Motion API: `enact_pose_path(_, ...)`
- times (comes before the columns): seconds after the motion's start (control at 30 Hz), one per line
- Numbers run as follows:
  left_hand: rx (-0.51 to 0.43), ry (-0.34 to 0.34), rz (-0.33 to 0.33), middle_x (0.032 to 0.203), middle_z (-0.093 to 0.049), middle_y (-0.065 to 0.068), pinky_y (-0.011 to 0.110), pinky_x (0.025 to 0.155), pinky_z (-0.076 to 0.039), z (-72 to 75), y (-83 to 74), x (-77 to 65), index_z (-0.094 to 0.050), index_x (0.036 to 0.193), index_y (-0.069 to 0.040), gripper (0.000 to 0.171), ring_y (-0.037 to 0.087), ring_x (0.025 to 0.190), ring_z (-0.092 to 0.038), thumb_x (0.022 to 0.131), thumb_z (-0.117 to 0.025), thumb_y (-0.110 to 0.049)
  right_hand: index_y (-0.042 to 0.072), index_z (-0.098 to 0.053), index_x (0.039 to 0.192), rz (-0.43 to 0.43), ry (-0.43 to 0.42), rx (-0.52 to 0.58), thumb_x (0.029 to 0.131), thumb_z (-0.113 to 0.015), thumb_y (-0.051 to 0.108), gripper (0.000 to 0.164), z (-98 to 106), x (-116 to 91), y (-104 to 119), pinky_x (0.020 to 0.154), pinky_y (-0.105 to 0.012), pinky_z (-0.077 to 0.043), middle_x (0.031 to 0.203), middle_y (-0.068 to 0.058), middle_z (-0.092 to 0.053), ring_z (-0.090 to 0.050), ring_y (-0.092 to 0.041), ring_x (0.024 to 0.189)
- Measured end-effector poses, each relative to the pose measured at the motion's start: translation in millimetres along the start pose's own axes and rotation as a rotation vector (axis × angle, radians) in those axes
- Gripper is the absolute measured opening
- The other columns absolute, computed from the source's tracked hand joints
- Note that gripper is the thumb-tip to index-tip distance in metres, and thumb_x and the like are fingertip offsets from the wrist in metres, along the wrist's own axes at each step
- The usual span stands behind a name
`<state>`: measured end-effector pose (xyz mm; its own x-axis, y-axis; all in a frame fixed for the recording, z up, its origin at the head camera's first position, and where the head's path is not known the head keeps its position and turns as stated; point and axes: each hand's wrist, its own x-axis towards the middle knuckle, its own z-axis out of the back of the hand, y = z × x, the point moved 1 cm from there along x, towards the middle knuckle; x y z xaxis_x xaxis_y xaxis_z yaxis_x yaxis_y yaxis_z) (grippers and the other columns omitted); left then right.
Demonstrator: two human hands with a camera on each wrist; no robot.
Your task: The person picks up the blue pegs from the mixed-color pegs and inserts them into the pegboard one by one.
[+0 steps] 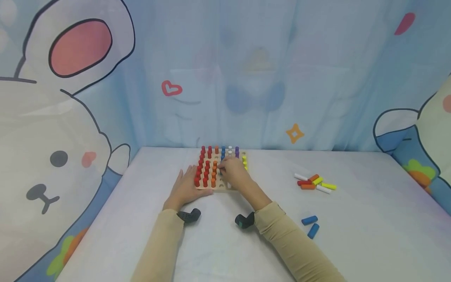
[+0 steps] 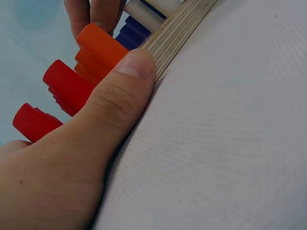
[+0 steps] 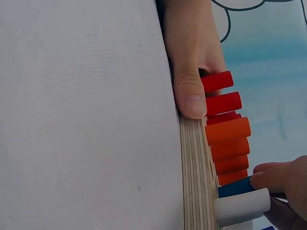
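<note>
A wooden pegboard lies near the back of the table, with rows of red pegs, orange pegs, blue, white, purple and yellow ones standing in it. My left hand rests round its front left corner, the straight thumb pressed along the layered front edge. Over the middle of the board, my right hand pinches a blue peg by its top, beside the orange row. The peg stands in the blue row; whether it is fully seated cannot be seen. My right hand covers some pegs behind it.
To the board's right lies a loose pile of white, red, orange and yellow pegs. Nearer the front are two loose blue pegs. A printed curtain hangs behind the white tabletop.
</note>
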<state>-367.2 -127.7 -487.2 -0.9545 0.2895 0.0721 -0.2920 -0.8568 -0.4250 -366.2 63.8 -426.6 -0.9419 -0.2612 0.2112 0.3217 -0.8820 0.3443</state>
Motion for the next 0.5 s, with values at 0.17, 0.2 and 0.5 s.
enact_pose_path(0.17, 0.003, -0.013, -0.008, 0.157, -0.026, 0.01, 0.046, 0.122, -0.002, -1.6, 0.5, 0.0, -0.021, 0.151, -0.006, 0.117, 0.023, 0.148, -0.015, 0.068, -0.063, -0.076, 0.011, -0.072, 0.107, -0.028, -0.001, 0.017, 0.089, -0.065, 0.013, 0.019, -1.4, 0.1, -1.9, 0.097, -0.033, -0.051, 0.11, -0.006, -0.067, -0.062, -0.021, 0.109)
enact_pose_path(0.2, 0.003, -0.015, -0.009, 0.157, -0.026, 0.01, 0.046, 0.122, -0.002, -1.8, 0.6, -0.1, -0.021, 0.151, -0.006, 0.117, 0.023, 0.148, -0.015, 0.068, -0.063, -0.076, 0.011, -0.072, 0.107, -0.034, 0.0, 0.021, 0.089, -0.066, 0.013, 0.019, -1.5, 0.2, -2.3, 0.096, -0.032, -0.051, 0.109, -0.005, -0.067, -0.062, -0.021, 0.108)
enact_pose_path(0.5, -0.001, -0.004, -0.004, 0.157, -0.024, 0.011, 0.045, 0.122, -0.002, -0.8, 0.0, -1.5, -0.02, 0.151, -0.006, 0.118, 0.024, 0.148, -0.014, 0.067, -0.063, -0.076, 0.008, -0.072, 0.108, -0.034, -0.005, 0.026, 0.091, -0.062, 0.011, 0.019, -2.0, -2.8, 1.6, 0.095, -0.032, -0.052, 0.108, -0.006, -0.067, -0.062, -0.021, 0.105)
